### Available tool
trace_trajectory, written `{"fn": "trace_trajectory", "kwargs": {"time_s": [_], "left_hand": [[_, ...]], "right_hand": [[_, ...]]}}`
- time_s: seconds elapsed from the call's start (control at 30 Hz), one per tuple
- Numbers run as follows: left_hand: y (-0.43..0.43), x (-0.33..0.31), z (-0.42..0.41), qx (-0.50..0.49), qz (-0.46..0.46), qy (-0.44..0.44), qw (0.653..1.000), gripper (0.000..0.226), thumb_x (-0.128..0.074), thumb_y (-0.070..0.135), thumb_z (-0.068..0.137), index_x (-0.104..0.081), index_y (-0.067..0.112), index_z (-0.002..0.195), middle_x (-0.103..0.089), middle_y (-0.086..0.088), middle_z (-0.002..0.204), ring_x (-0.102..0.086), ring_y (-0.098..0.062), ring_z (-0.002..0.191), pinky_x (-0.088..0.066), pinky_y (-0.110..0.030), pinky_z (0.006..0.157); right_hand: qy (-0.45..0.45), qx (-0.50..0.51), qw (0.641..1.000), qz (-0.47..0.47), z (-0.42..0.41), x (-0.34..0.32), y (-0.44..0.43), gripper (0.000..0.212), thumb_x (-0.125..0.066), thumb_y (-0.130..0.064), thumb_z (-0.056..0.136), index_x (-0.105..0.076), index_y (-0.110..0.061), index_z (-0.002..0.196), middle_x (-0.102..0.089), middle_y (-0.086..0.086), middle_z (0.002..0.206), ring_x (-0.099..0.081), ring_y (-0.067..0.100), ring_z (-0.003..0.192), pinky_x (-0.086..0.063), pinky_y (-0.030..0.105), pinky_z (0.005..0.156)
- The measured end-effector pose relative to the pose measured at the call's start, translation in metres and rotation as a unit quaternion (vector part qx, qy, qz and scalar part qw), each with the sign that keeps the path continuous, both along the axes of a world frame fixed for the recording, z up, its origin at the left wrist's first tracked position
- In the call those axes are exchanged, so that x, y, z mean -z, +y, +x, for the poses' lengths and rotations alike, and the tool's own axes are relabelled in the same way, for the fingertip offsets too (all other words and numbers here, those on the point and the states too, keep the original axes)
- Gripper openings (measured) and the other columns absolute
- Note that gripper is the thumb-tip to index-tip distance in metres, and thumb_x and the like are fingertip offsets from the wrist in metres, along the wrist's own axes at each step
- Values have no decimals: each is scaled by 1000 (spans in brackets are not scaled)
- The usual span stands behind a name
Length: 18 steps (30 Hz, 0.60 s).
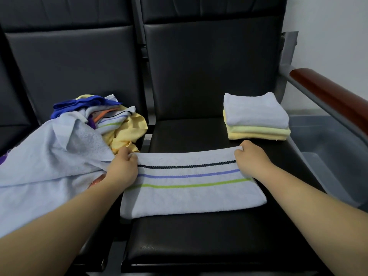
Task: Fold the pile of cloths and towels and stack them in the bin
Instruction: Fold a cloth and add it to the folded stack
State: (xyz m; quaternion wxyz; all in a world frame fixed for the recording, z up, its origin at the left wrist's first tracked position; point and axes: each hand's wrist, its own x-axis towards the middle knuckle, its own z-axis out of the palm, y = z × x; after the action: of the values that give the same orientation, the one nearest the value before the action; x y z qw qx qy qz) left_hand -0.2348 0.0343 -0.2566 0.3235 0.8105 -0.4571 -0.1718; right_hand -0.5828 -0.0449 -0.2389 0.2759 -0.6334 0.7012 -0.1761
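Note:
A pale blue towel with black, purple and green stripes [191, 188] lies folded flat on the right-hand black seat. My left hand [123, 170] pinches its far left corner. My right hand [250, 158] pinches its far right corner. On the left seat lies an unfolded pile of cloths [83, 128] in light blue, yellow, dark blue and orange. Behind my right hand stands a stack of folded towels [256, 118], a pale blue one on top of two yellow ones. A grey bin [326, 148] sits low beside the seat on the right.
The black seat [199, 236] has bare cushion in front of the striped towel. A metal frame with a red-brown armrest [334, 100] runs over the bin on the right. Black backrests rise behind both seats.

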Motion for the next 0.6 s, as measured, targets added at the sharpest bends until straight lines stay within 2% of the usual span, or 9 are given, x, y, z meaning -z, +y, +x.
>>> {"fn": "trace_trajectory", "kwargs": {"time_s": [0.13, 0.2, 0.33, 0.47, 0.53, 0.6], "left_hand": [[-7, 4, -3, -8, 21, -33, 999, 15, -46, 19, 104, -48, 6, 98, -60, -18, 87, -49, -22, 67, -33, -37, 62], [-8, 4, -6, -17, 34, -48, 998, 16, -47, 19, 103, -49, 4, 101, -60, -19, 89, -47, -20, 67, -34, -37, 64], [-3, -3, -10, -31, 35, -56, 997, 22, -54, 16, 99, -50, 3, 116, -57, -13, 98, -55, -30, 86, -38, -36, 76], [6, -12, -18, -1, 36, -60, 998, 34, -56, 17, 99, -45, 3, 128, -56, -11, 98, -50, -19, 76, -39, -35, 75], [9, -16, -23, 13, 32, -66, 997, 37, -59, 20, 96, -47, 5, 128, -57, -11, 109, -52, -20, 84, -41, -36, 79], [10, -17, -28, 32, 27, -94, 995, 39, -63, 23, 93, -50, 10, 128, -55, -10, 124, -54, -26, 106, -44, -38, 90]], "right_hand": [[17, 20, 999, -19, 3, 6, -2, 18, -43, -22, 104, -46, -13, 88, -53, 5, 88, -43, 19, 68, -32, 34, 55], [12, 31, 999, -34, 3, 9, -1, 19, -49, -24, 103, -47, -16, 87, -55, 4, 88, -45, 19, 68, -34, 34, 55], [0, 50, 997, -65, -1, 10, 0, 13, -60, -29, 101, -53, -19, 98, -60, 0, 94, -54, 16, 74, -39, 31, 56], [36, 40, 995, -80, -9, 8, 6, 24, -66, -36, 99, -53, -25, 115, -54, -4, 110, -58, 17, 94, -48, 34, 73], [43, 26, 995, -89, -9, 8, 11, 24, -67, -37, 98, -54, -25, 114, -52, -3, 113, -57, 19, 97, -50, 35, 76], [49, -2, 994, -101, -7, 9, 17, 23, -67, -37, 98, -56, -25, 114, -52, -2, 116, -56, 20, 103, -49, 35, 80]]}}
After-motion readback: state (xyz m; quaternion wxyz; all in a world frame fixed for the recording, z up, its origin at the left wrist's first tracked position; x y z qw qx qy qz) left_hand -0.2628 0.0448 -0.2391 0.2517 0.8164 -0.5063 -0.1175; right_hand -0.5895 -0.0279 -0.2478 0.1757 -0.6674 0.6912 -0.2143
